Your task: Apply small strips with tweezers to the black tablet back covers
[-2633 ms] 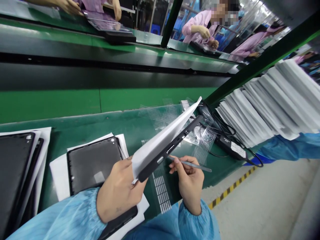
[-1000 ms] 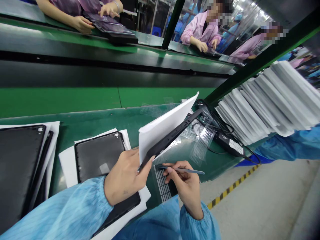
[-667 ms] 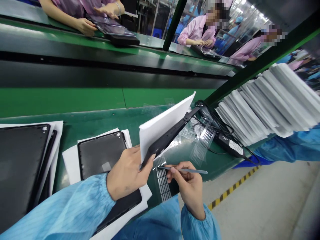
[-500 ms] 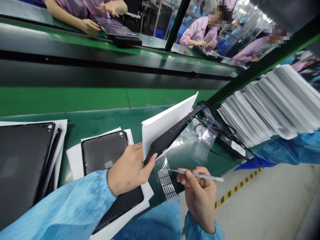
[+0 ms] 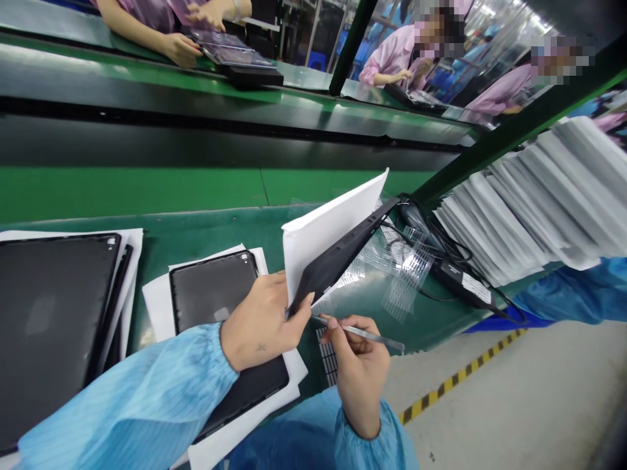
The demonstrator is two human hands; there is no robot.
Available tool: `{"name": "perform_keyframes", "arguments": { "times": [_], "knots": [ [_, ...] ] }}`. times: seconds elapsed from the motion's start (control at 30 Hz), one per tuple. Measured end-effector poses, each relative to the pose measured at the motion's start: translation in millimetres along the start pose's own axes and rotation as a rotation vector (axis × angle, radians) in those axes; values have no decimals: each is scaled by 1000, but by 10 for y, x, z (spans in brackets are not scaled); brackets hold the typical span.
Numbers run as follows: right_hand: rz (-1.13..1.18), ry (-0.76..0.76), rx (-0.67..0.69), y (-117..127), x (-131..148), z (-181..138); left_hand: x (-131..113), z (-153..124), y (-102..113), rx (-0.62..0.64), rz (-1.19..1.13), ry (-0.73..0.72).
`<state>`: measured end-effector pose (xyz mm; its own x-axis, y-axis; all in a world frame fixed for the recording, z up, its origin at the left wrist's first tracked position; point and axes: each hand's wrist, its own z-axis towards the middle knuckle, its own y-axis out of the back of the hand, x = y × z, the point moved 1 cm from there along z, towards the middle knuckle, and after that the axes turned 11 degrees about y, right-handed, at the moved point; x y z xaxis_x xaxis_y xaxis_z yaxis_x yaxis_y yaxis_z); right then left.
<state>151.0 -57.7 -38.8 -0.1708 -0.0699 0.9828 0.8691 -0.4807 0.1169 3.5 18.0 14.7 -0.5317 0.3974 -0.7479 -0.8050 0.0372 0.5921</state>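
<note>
My left hand [image 5: 262, 326] grips a black tablet back cover [image 5: 337, 258] on its edge, together with a folded white sheet [image 5: 330, 228] behind it. The cover is tilted up above the table. Between the fingers of my right hand [image 5: 362, 369] is a pair of metal tweezers [image 5: 377, 338], its tip close to the cover's lower edge; whether they touch I cannot tell. A clear strip with black pieces [image 5: 328, 365] lies partly behind my right hand. Under my left forearm, another black tablet cover [image 5: 210, 290] rests on white sheets.
More black covers [image 5: 49, 300] with white sheets are stacked at left. Clear strips [image 5: 409, 271], black cables and an adapter [image 5: 455, 282] lie at right, beside a row of white sleeves [image 5: 539, 196]. Several people in pink work beyond the green partition [image 5: 196, 190].
My right hand has moved left with the tweezers, bringing their tip from the clear strip to the cover's lower edge. My left hand still holds the cover and white sheet.
</note>
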Motion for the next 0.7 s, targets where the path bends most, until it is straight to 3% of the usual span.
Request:
{"name": "perform_keyframes", "arguments": {
  "times": [0.7],
  "knots": [
    [-51, 31, 52, 0, -55, -28, 26, -9, -17, 20, -60, 5]
  ]
}}
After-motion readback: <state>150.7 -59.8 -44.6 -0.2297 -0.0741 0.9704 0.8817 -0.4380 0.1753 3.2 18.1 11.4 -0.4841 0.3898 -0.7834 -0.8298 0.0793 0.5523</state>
